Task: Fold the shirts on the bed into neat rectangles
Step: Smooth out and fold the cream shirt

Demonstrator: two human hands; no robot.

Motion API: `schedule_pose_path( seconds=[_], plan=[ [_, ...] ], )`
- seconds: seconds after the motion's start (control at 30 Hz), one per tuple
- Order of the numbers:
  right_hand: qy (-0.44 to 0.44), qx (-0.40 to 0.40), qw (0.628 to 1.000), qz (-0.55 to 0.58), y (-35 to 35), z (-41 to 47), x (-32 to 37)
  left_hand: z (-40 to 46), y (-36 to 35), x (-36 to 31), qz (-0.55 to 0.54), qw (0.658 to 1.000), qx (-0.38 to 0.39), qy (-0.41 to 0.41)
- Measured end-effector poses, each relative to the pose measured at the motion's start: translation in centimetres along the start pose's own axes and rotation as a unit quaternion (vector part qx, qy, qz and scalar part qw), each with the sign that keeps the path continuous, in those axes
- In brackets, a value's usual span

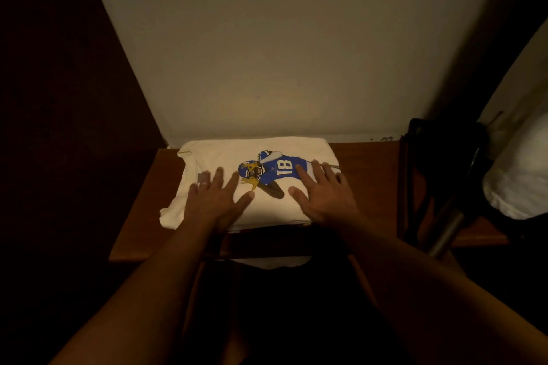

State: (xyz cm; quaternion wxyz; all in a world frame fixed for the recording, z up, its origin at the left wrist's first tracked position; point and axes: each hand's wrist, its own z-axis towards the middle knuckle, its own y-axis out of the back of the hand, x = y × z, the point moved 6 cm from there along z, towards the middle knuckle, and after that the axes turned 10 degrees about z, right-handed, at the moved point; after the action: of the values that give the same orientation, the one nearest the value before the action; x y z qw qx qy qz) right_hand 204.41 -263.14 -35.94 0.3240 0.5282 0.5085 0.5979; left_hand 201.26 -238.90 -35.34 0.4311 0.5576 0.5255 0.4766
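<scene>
One white shirt (267, 204), folded to a rough rectangle, lying flat on a reddish-brown wooden worktop (139, 234) set against a pale wall (267, 38); the far edge of the cloth sits close to the wall, the near edge close to the worktop's front. Printed face up: a football player in a blue jersey (278, 170) numbered 18, with yellow gloves, the figure lying sideways across the fabric. The collar end points to my left, where one corner of the cloth bulges out past the rectangle toward the worktop's left side. My left hand (215, 201) rests palm down on the left part of the shirt, fingers (219, 178) straight and spread, grasping nothing, a ring showing on one of them. My right hand (323, 195) rests palm down on the right part, its fingers likewise straight and spread, grasping nothing, the tips lying at the edge of the print. Both forearms reach in from the lower edge of the view. Under the worktop's front edge: a strip of pale cloth (272, 262), kind not clear. To the right: a dark chair frame (421, 181) with a grey metal bar, standing by the worktop. Far right: a white pillow (516, 181).
</scene>
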Motion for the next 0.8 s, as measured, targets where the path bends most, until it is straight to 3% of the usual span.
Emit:
schedule_pose_path(
  seconds=[0.23, 0.67, 0.8],
  plan=[
    [-0.01, 0.053, 0.998, -0.042, -0.3, -0.7, -1.8, -0.7, -1.4, 1.8, 0.008, 0.999, 0.012, 0.039],
    [0.018, 0.002, 0.997, -0.072, 6.3, -4.0, 1.2, -4.0, 6.3, -2.2, 0.068, 0.996, -0.037, -0.047],
    [0.035, 0.0, 0.996, -0.084, 10.6, -6.1, 3.2, -6.4, 10.0, -3.0, 0.058, 0.996, 0.014, -0.065]
  ],
)
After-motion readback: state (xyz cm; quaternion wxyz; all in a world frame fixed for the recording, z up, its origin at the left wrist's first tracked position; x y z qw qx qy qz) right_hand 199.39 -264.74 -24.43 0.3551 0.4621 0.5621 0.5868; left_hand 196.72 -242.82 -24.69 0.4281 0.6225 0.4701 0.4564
